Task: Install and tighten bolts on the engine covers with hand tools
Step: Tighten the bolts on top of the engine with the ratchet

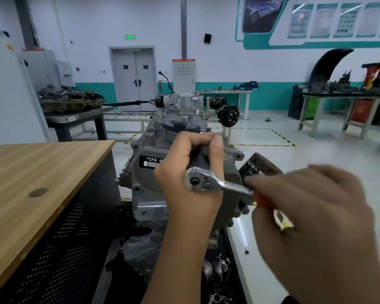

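A grey engine (149,172) stands on a dark stand in the middle, its cover bearing a black label that begins CFB. In front of it, my left hand (191,172) curls round the dark shaft under the chrome head of a ratchet wrench (206,182). The wrench's red handle runs down to the right into my right hand (316,220), which is blurred and grips it. The bolt and socket are hidden behind my left hand.
A wooden-topped cabinet (37,176) with perforated black sides stands close on the left. Loose metal parts (217,273) lie at the stand's foot. Farther back are a gearbox on a frame (180,99), workbenches (338,99) on the right and a table of parts (70,102) on the left.
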